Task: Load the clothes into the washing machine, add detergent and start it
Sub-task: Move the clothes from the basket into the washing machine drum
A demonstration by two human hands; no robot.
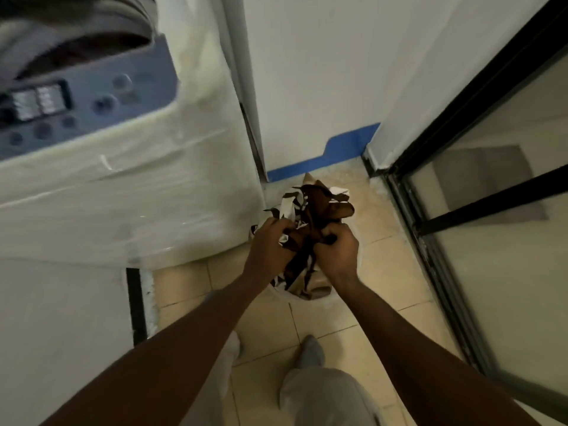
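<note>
Both hands down over white laundry basket [307, 298] on tiled floor [270, 321]. Left hand [270, 241] fisted on white-and-dark patterned part of clothes bundle [319, 207], right hand [341, 245] fisted on brown fabric; bundle bunched between and beyond the knuckles, dark strips hanging down into basket. Basket mostly hidden under hands and cloth, only lower rim visible. Top-load washing machine [116, 186] just left of basket, plastic-wrapped, grey control panel [76, 112] up top, drum opening blurred at upper left. White wall with blue baseboard strip [347, 149] behind basket. Black-framed glass door [479, 192] to right. Grey-trousered legs and socked feet [310, 352] at bottom.
</note>
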